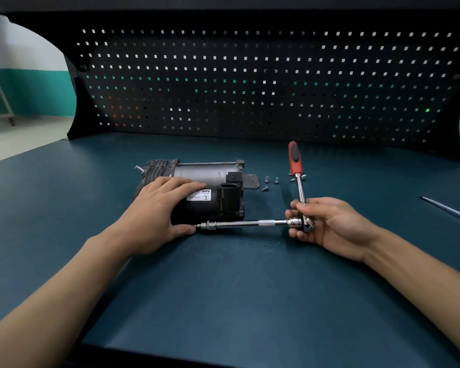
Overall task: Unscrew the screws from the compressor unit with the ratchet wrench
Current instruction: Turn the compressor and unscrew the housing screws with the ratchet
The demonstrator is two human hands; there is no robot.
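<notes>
Here, in the middle of the counter [223, 288]: compressor unit [202, 173] on its side, pinned under the left grip [160, 208], fingers near straight, pressing rather than clenched. Pinched in the right grip [327, 224]: the head of the ratchet wrench [300, 187], red handle upright, extension bar [250, 223] reaching the unit's near edge (screw itself hidden). Several loose screws [271, 181] just beside. Probably heavy, rigid metal, prone to rolling; best steadied across the body. Smooth chrome wrench; surer leverage from the rubbered handle.
</notes>
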